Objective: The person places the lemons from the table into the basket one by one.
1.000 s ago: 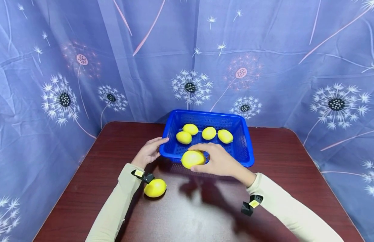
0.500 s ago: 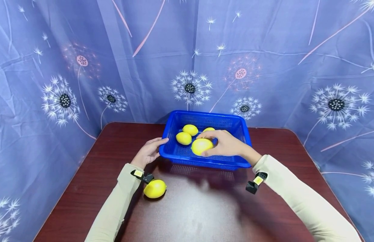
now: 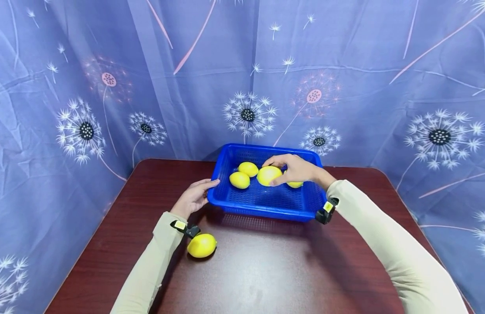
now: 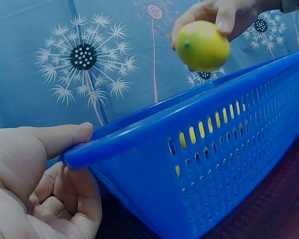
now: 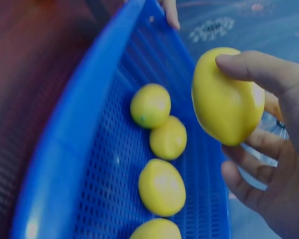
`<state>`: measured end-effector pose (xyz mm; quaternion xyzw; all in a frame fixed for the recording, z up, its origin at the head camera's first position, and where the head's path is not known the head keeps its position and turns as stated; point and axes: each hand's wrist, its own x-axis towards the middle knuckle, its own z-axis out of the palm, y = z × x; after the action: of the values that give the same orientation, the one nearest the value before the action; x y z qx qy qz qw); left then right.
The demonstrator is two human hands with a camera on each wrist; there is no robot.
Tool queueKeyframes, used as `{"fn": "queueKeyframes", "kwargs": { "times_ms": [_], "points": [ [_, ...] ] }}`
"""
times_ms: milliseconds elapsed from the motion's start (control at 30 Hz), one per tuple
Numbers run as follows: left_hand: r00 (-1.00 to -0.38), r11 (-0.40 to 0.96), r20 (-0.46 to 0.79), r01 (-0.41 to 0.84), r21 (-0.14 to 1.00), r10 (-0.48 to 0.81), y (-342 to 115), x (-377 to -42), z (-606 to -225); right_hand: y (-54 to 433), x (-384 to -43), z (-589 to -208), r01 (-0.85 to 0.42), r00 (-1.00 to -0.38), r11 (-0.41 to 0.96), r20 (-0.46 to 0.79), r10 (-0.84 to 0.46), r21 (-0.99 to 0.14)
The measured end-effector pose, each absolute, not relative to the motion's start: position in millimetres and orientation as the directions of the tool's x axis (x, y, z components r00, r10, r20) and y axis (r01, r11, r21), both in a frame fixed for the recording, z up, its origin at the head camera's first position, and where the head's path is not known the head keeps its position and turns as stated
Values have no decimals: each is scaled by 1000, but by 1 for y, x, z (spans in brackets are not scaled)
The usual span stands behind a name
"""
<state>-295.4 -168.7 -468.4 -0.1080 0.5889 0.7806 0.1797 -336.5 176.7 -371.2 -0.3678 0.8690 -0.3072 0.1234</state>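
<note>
In the head view my right hand [image 3: 297,170] grips a yellow lemon [image 3: 269,175] between thumb and fingers, over the blue basket [image 3: 266,210]. The right wrist view shows that lemon [image 5: 226,97] held above several others lying on the basket floor, one being a lemon [image 5: 162,187] near the middle. With thumb on top and fingers curled beneath, my left hand [image 4: 45,179] pinches the basket's left rim [image 4: 119,142]. Another lemon [image 3: 202,245] lies on the table beside my left wrist. In the head view my right hand partly covers the lemons behind it.
The dark red wooden table [image 3: 250,270] carries the basket near its back edge. A blue curtain [image 3: 195,104] with dandelion prints hangs close behind and along both sides. Black wrist cameras sit on both sleeves.
My right hand has carried its lemon from the basket's front rim backward and to the right, over the inside. My left hand stays on the rim.
</note>
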Motion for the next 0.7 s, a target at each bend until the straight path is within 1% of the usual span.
{"fn": "queueKeyframes", "kwargs": {
  "times_ms": [167, 333, 467, 700],
  "points": [
    [-912, -242, -376, -406, 881, 161, -169, -296, -470, 178, -354, -378, -554, -668, 516, -20, -744, -653],
    [-914, -246, -374, -403, 882, 159, -170, -297, -473, 176, -368, -388, -503, -679, 540, -78, -730, -675],
    [-915, -239, -373, -401, 884, 154, -170, -298, -474, 174, -378, -396, -490, -682, 569, -115, -722, -660],
    [-915, -239, -375, -401, 884, 148, -169, -297, -472, 172, -389, -407, -524, -659, 596, -154, -736, -609]
  ]
}}
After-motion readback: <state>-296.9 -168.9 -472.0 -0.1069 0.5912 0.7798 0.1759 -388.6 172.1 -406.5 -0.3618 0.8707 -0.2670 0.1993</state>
